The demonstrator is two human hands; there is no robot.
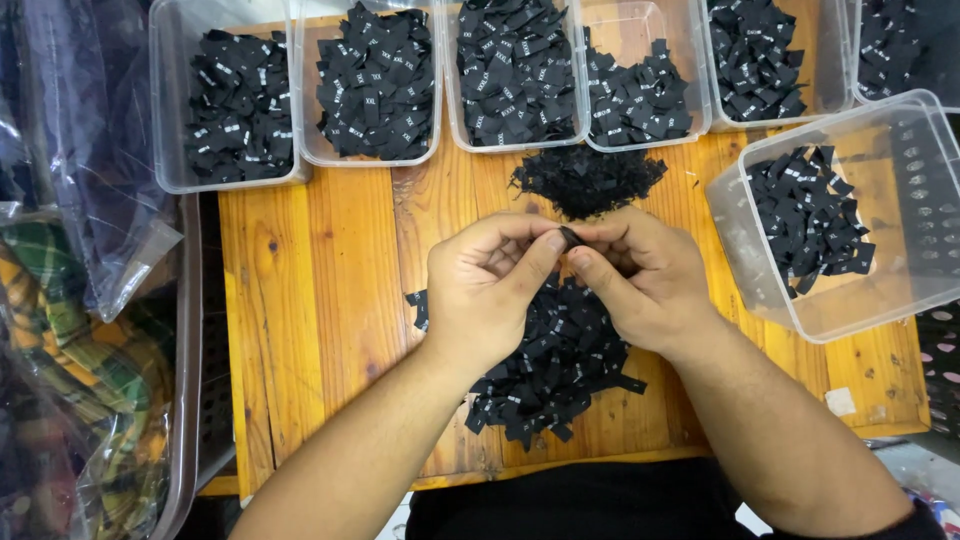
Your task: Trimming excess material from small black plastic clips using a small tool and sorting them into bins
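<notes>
Both forearms reach in from the near edge, and the left hand (490, 285) and right hand (640, 275) meet above a loose pile (555, 370) of black labels on the wooden surface (320, 300), fingers of each pinched together on one small label (569, 238) held up between them for handling. Beyond lies a heap of black scraps (585, 180). Clear tubs (230, 100) of sorted labels line the far edge, another tub (850, 215) sits right, all within easy reach.

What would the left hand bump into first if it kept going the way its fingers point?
The left hand points right, toward the right hand. Both pinch one small black label, so it would probably press into the right hand's fingertips straight away.
</notes>
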